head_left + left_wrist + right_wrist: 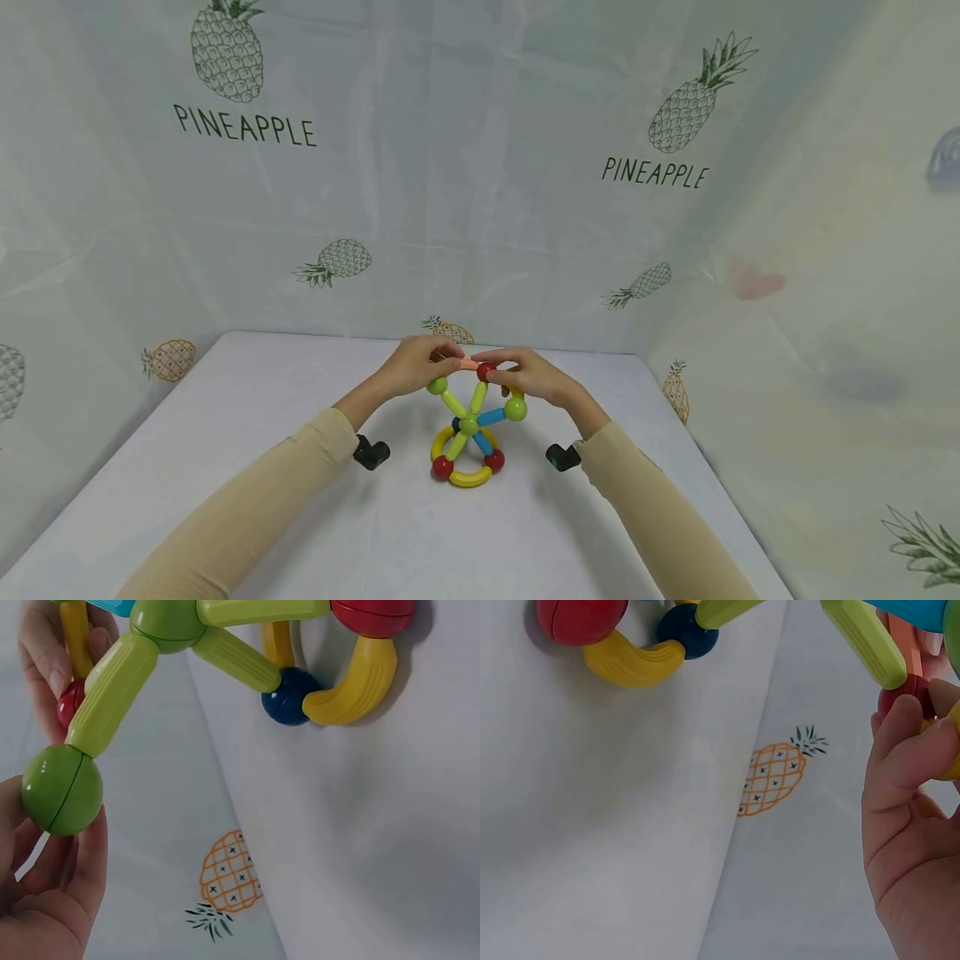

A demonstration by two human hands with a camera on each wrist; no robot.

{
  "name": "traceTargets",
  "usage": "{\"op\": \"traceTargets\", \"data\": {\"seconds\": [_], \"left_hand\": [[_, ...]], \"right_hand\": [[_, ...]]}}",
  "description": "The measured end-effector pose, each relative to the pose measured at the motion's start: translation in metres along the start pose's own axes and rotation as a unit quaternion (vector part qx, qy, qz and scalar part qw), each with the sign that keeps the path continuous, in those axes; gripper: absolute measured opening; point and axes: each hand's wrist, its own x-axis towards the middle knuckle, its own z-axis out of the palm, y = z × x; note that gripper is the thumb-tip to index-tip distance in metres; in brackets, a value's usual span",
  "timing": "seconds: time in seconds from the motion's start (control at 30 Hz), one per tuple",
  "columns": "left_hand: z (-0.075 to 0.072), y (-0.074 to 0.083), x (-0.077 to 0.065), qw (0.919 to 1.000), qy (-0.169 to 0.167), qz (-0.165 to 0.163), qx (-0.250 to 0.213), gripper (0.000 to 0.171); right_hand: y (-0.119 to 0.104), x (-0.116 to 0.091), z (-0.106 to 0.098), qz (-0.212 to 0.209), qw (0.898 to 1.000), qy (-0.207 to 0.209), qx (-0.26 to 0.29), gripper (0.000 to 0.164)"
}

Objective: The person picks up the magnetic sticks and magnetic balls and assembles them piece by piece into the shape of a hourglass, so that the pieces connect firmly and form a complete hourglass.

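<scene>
A toy frame of coloured rods and balls stands upright on the table, with a light green ball (468, 426) at its hub. My left hand (417, 365) pinches an orange rod (469, 364) at the top, its fingers close around a green ball (63, 789) at a rod's end. My right hand (534, 375) grips a red ball (486, 372) at the orange rod's other end. From that red ball a yellow curved rod (516, 392), partly covered by my right fingers, leads to another green ball (515, 409).
The base is a ring of yellow curved rods (470, 479) with red balls (442, 468) and a dark blue ball (289, 696). White cloth covers the table (300, 517). A pineapple-print curtain (465, 208) hangs behind its far edge. Dark wrist cameras (371, 452) sit below both wrists.
</scene>
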Motion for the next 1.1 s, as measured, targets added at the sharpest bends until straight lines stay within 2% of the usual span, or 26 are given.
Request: {"op": "traceTargets", "data": {"seconds": [0.3, 0.47, 0.6, 0.7, 0.87, 0.97, 1.1], "left_hand": [[-0.013, -0.005, -0.008, 0.9997, 0.000, 0.023, 0.012, 0.021], [-0.018, -0.011, -0.015, 0.9996, 0.010, 0.018, 0.018, 0.022], [-0.011, -0.014, -0.016, 0.9988, -0.027, 0.027, 0.031, 0.029], [-0.003, -0.009, -0.010, 0.9976, -0.046, 0.032, 0.042, 0.031], [0.003, -0.012, -0.009, 0.9981, -0.038, 0.026, 0.041, 0.029], [0.008, -0.017, -0.006, 0.9983, -0.036, 0.029, 0.036, 0.030], [0.018, -0.027, 0.000, 0.9990, -0.038, 0.015, 0.020, 0.033]], "right_hand": [[0.005, -0.009, -0.003, 0.024, 0.999, 0.029, -0.012, 0.042], [0.005, -0.013, -0.003, 0.032, 0.998, 0.040, -0.023, 0.043], [0.007, -0.013, -0.001, 0.032, 0.998, 0.047, -0.020, 0.044], [0.008, -0.015, -0.006, 0.027, 0.999, 0.042, -0.013, 0.046], [0.008, -0.015, -0.004, 0.026, 0.999, 0.041, -0.008, 0.047], [0.007, -0.016, -0.004, 0.028, 0.999, 0.045, -0.007, 0.046], [0.007, -0.016, -0.004, 0.028, 0.999, 0.043, -0.009, 0.045]]}}
